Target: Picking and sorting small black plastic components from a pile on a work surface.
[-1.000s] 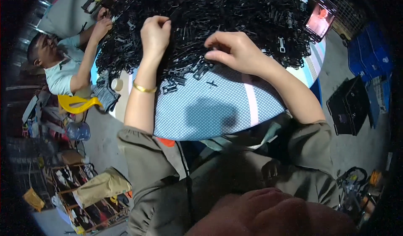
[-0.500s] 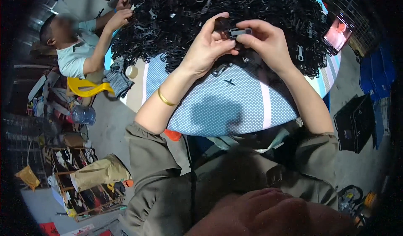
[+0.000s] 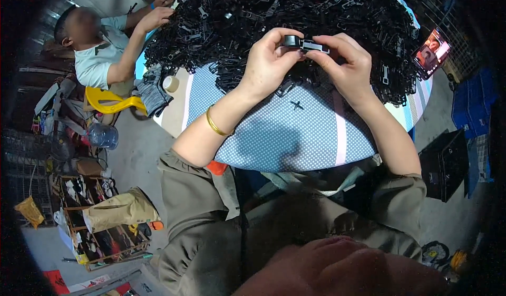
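Observation:
Both my hands are raised at the near edge of a big heap of small black plastic parts (image 3: 247,22). My left hand (image 3: 266,64) pinches a glossy, rounded black plastic piece (image 3: 291,40) between thumb and fingers. In my right hand (image 3: 348,61) is a narrow black slotted plastic part (image 3: 314,46), gripped by thumb and fingertips. The two pieces meet end to end; whether they are joined I cannot tell. Below my hands, a small black cross-shaped piece (image 3: 297,105) lies on the blue dotted tablecloth (image 3: 269,143).
At the far left a person (image 3: 95,53) reaches into the heap. A tape roll (image 3: 170,84) and a grey cloth (image 3: 153,93) lie by the table's left edge. A lit phone (image 3: 432,53) stands at the right. Beside the table is a yellow chair (image 3: 108,104).
The left hand has turned, showing the rounded black piece more plainly, now lined up against the slotted part. The whole view has shifted slightly. The other person's hand has moved a little.

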Demonstrator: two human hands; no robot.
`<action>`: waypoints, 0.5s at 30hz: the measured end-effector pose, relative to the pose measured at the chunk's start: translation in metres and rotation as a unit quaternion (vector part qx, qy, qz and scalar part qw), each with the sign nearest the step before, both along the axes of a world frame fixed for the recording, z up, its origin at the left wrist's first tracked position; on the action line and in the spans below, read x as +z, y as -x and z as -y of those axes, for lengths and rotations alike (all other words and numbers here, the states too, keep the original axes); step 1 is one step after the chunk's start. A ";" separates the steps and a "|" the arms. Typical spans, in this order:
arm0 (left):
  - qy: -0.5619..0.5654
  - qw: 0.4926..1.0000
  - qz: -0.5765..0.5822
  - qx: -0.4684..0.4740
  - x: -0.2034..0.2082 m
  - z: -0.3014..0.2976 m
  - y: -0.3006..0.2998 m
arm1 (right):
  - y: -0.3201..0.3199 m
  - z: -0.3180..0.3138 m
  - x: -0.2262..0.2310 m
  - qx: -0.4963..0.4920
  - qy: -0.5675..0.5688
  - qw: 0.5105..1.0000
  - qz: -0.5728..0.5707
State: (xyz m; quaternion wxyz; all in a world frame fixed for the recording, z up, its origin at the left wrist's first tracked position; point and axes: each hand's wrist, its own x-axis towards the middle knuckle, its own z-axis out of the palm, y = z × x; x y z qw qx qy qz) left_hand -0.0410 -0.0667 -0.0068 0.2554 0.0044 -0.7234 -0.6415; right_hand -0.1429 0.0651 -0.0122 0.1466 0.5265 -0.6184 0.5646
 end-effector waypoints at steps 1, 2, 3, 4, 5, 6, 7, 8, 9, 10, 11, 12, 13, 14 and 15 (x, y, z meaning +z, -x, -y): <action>-0.014 1.000 -0.005 0.001 -0.001 0.000 0.000 | 0.000 0.000 0.000 -0.006 0.007 1.000 -0.018; -0.014 1.000 -0.006 0.002 -0.001 -0.001 0.000 | 0.000 0.000 0.000 -0.012 0.015 0.999 -0.036; -0.021 1.000 0.001 0.004 0.000 -0.002 0.000 | 0.000 0.000 0.001 -0.012 0.015 0.999 -0.037; -0.027 1.000 0.008 0.006 0.000 -0.002 0.000 | 0.000 -0.001 0.001 -0.022 0.012 0.999 -0.046; -0.027 1.000 0.007 0.005 -0.001 -0.002 0.001 | 0.001 -0.002 0.002 -0.032 0.010 0.998 -0.056; -0.022 1.000 0.006 0.009 -0.003 -0.002 0.000 | 0.001 -0.002 0.002 -0.031 0.010 0.998 -0.056; -0.016 1.000 0.004 0.013 -0.003 -0.002 0.000 | 0.000 -0.003 0.003 -0.039 0.010 0.997 -0.070; -0.016 1.000 0.003 0.014 -0.003 -0.002 0.000 | 0.000 -0.002 0.004 -0.047 0.009 0.995 -0.084; -0.018 1.000 0.006 0.008 -0.004 -0.002 0.000 | 0.000 -0.002 0.004 -0.047 0.009 0.995 -0.084; -0.020 1.000 0.009 0.002 -0.004 -0.003 0.000 | 0.000 -0.002 0.003 -0.039 0.001 0.997 -0.068; -0.020 1.000 0.009 0.002 -0.003 -0.003 0.000 | 0.000 -0.002 0.002 -0.031 -0.007 0.998 -0.051; -0.017 1.000 0.022 0.005 -0.003 -0.003 0.000 | 0.001 -0.001 0.000 -0.031 -0.007 0.998 -0.052; -0.014 0.999 0.035 0.007 -0.002 -0.004 0.000 | 0.003 -0.001 -0.001 -0.026 -0.010 0.998 -0.060; -0.014 0.999 0.035 0.007 -0.002 -0.005 0.000 | 0.004 0.000 -0.002 -0.021 -0.013 0.997 -0.067; 0.009 0.998 0.054 0.005 -0.002 -0.005 -0.001 | 0.003 0.000 -0.002 -0.021 -0.012 0.997 -0.067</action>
